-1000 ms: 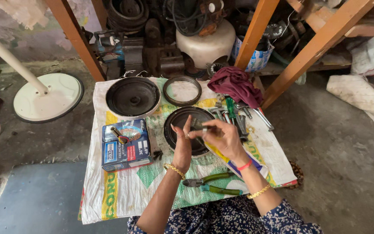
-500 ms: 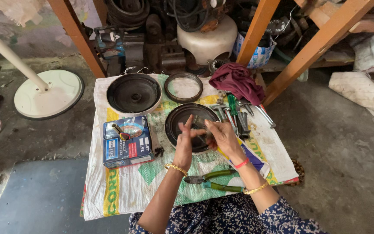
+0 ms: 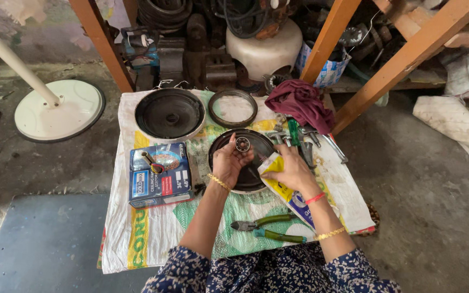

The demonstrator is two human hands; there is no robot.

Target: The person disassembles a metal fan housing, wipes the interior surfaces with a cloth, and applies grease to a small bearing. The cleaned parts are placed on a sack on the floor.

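Left hand: your left hand (image 3: 228, 163) is raised over the dark disc (image 3: 241, 161), fingers curled narrow around a bearing (image 3: 242, 144), a small metal ring held at the fingertips.
Right hand: your right hand (image 3: 291, 172) lies just right of the disc, fingers closed on a pouch (image 3: 284, 191), soft plastic, yellow, white and blue, its upper end pinched toward the disc.
Bearing: above the disc's upper half, clear of the right hand, round and shiny with a dark centre.
Disc: black, circular, flat-rimmed, lying on the woven sack (image 3: 137, 239) spread on the floor.
Pliers: pliers (image 3: 270, 228) with green handles lie on the sack between your forearms, near your lap.
Box: a blue cardboard box (image 3: 159, 174) lies left of the disc, apart from your left hand.
Behind: a black bowl-shaped cover (image 3: 170, 114) and a thin dark ring (image 3: 233, 108) lie side by side; a maroon rag (image 3: 300, 103) is bunched to the right above loose metal tools (image 3: 305, 142).
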